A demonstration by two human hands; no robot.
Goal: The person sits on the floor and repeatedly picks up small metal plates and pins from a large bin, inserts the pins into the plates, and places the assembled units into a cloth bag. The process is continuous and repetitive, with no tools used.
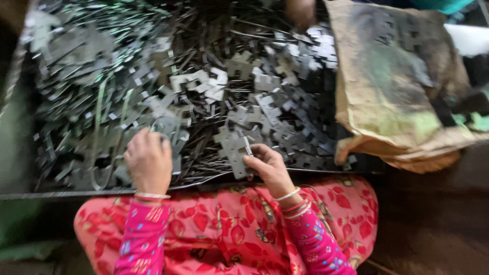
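Both hands' (148,162) (270,168) fingertips blur into metal stampings (239,147).

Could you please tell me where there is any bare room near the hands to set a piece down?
Hardly any: the metal pieces crowd everything ahead of the left hand and right hand. Bare patches: the dark floor right of the lap, below the brown sack.

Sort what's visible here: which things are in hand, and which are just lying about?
In hand:
- left hand on the heap of metal stampings
- right hand pinching one flat stamped piece

Lying about:
- worn brown sack
- another person's hand at the far edge
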